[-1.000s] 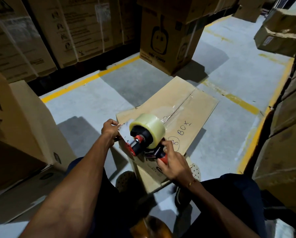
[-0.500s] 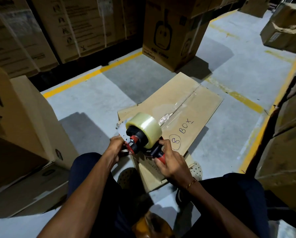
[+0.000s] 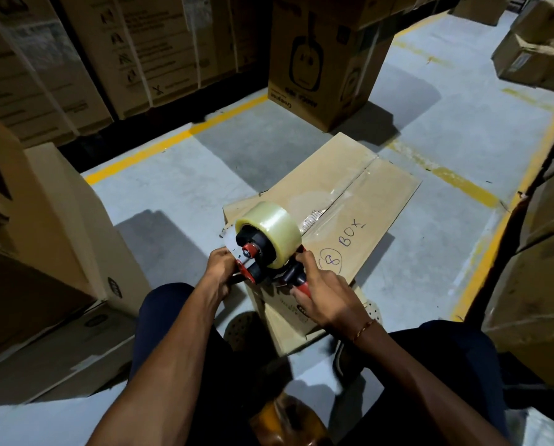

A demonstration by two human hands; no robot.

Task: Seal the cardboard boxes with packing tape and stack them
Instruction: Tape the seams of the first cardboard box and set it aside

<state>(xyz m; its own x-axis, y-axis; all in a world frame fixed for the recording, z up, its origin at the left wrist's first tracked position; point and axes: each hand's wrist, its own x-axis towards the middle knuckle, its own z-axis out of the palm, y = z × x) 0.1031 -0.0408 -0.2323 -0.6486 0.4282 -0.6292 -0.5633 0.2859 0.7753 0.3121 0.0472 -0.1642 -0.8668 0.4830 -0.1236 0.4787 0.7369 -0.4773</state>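
Head view, 1 item in work, catalogued from our hands outward.

Right hand (image 3: 325, 299): fingers curled round the red handle of the tape dispenser (image 3: 269, 249), which sits at the near end of the box.

Left hand (image 3: 219, 265): fingers closed at the dispenser's front edge, where a clear flap of tape shows; whether they pinch the tape or the red frame we cannot tell.

Change: 1 second ago our left hand sat higher, at the box's near corner; it has since dropped to the dispenser's mouth, while the right hand kept its grip. We judge the strip along the seam is laid and we are now cutting or freeing the tape end.

Cardboard box (image 3: 349, 201): on the concrete floor just ahead of our knees, flaps shut, clear tape along the centre seam, "8 BOX" handwritten near the dispenser. Stacking is not yet done.

Surroundings: tall printed carton (image 3: 320, 59) beyond the box; strapped cartons (image 3: 76, 53) at far left; pale carton (image 3: 66, 226) near left; stacked cartons (image 3: 539, 252) close on the right, narrowing the lifting room. Yellow floor line (image 3: 172, 141) borders the bay.
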